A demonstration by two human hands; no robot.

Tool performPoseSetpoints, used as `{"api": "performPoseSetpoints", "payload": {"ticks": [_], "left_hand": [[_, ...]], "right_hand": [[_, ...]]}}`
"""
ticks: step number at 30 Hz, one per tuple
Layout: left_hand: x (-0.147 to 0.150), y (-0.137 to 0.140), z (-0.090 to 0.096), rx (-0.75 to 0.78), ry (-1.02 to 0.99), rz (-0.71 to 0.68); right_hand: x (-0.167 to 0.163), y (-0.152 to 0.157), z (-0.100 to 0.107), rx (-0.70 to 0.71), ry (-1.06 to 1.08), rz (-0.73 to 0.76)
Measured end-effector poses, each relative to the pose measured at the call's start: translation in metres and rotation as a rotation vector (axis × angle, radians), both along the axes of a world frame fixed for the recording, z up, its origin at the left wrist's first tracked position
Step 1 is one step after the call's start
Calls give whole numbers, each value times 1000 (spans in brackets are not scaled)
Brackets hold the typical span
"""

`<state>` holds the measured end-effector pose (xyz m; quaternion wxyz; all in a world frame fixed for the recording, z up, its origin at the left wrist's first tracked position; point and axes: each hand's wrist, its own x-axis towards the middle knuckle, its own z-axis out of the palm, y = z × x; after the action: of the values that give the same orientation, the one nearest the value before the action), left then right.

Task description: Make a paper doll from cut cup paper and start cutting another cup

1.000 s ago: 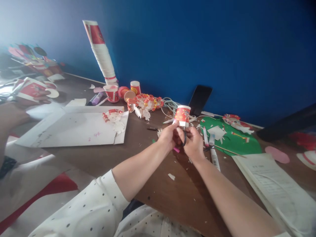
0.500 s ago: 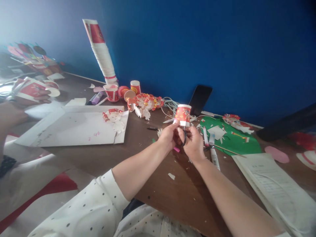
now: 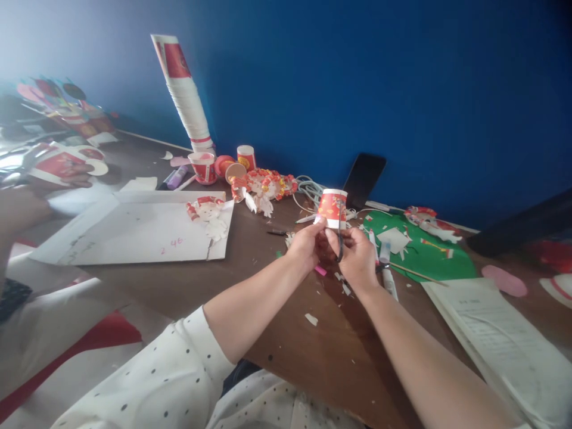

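Observation:
A red paper cup [image 3: 329,205] with white edges is pinched in my left hand [image 3: 307,243], its narrower end up and its sides upright. My right hand [image 3: 358,255] is closed on the dark handle of a pair of scissors [image 3: 342,241]. One blade shows as a dark line against the outside of the cup's right side; the other blade is hidden. The fingertips of both hands are close together below the cup. Small paper scraps [image 3: 344,285] lie on the table beneath my hands.
At the wall lean a phone [image 3: 365,179] and a tall stack of cups [image 3: 185,104]. Cut paper figures [image 3: 268,187] sit behind my hands. A green sheet [image 3: 447,259], markers [image 3: 388,283] and papers [image 3: 500,333] lie to the right. Left, a co-worker's hand [image 3: 77,176] holds red-and-white paper.
The scissors have moved up and to the right, with a blade now in front of the cup's side. My right hand shifted slightly right. The cup has hardly moved.

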<state>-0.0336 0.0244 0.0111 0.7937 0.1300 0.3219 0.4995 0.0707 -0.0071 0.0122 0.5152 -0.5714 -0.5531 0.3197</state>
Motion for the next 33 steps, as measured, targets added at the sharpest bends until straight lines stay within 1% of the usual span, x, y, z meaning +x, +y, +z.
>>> {"api": "performPoseSetpoints", "payload": {"ticks": [6, 10, 17, 19, 26, 29, 33], "left_hand": [[1, 1, 0, -43, -25, 69], [1, 1, 2, -57, -42, 86], [-1, 1, 3, -79, -92, 98], [-1, 1, 3, -62, -85, 84], [-7, 3, 5, 43, -52, 1], [-10, 4, 7, 21, -29, 19], [-14, 5, 11, -26, 18, 7]], "right_hand": [[0, -1, 3, 8, -13, -12], [0, -1, 4, 5, -34, -15], [2, 2, 4, 58, -86, -54], [2, 3, 4, 30, -59, -42], [0, 4, -1, -64, 145, 26], [-5, 2, 0, -86, 175, 58], [-10, -1, 4, -119, 187, 78]]}}
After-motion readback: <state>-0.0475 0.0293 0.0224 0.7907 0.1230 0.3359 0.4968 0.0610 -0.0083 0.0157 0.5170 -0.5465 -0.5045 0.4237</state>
